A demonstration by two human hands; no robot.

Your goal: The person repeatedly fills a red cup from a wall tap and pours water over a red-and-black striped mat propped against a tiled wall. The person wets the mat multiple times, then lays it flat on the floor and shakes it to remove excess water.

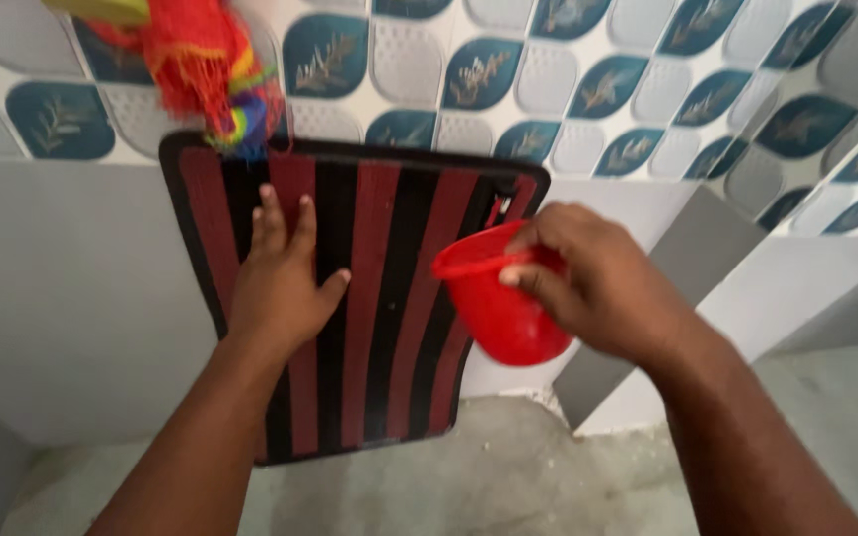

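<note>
Two hands were in play at the middle of the frame, and we were looking down our own forearms at them. Our left hand (pixel 280 283) lay flat against a red-and-black striped mat (pixel 379 298) that stood upright, leaning on the pale lower wall (pixel 71 298). Fingers were spread and extended upward, the thumb angled out to the right, palm pressed on the stripes, gripping nothing.

Our right hand (pixel 598 283) sat right of centre, fingers curled tight around a red plastic mug (pixel 499 303). We had it by the rim and side, thumb over the lip, and the mug was tilted with its mouth turned toward the upper left of the frame. It hung just in front of the mat's right edge; whether it touched the mat, we could not tell. We could not see inside it either.

Upper left of the frame, a bunch of red netted fabric (pixel 206 65) with coloured bits dangled over the mat's top corner, blurred. Behind it all ran wall tiles (pixel 588 89) with blue and grey leaf shapes across the upper part of the frame. At the bottom, a grey concrete floor (pixel 508 476) met the mat's lower edge, and a grey ledge (pixel 667 298) jutted out on the right behind our wrist
</note>
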